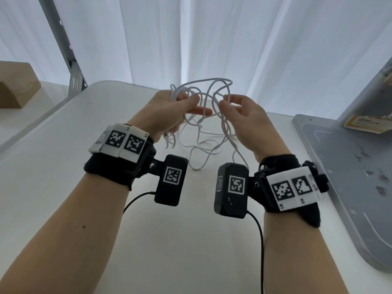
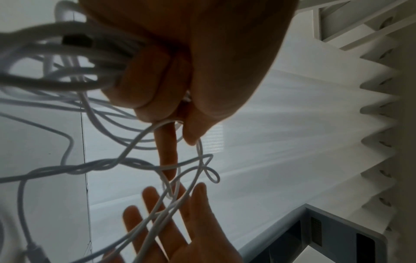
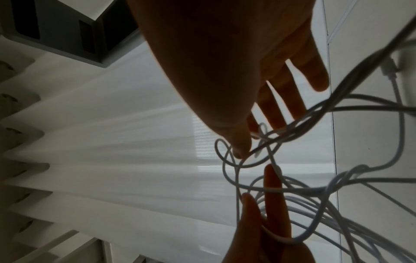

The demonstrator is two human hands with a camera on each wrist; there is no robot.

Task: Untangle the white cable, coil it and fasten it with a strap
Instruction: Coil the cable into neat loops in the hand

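Observation:
The white cable (image 1: 224, 126) is a loose tangle held up over the white table (image 1: 63, 166), with its lower loops trailing onto the tabletop. My left hand (image 1: 191, 105) grips a bundle of loops, index finger stretched toward the right hand. In the left wrist view the curled fingers of my left hand (image 2: 171, 151) clamp the bundle of cable (image 2: 67, 78), which has a dark plug in it. My right hand (image 1: 223, 101) pinches a single strand between thumb and index finger. The right wrist view shows that pinch of my right hand (image 3: 247, 142) beside a twisted knot of cable (image 3: 337, 185), other fingers straight.
A grey board (image 1: 339, 166) lies at the table's right edge. A cardboard box (image 1: 14, 85) sits on a side surface at the far left, and a slanted metal strut (image 1: 70, 60) stands behind it. White curtains (image 1: 212, 39) close off the back. Black camera leads (image 1: 259, 240) hang under my wrists.

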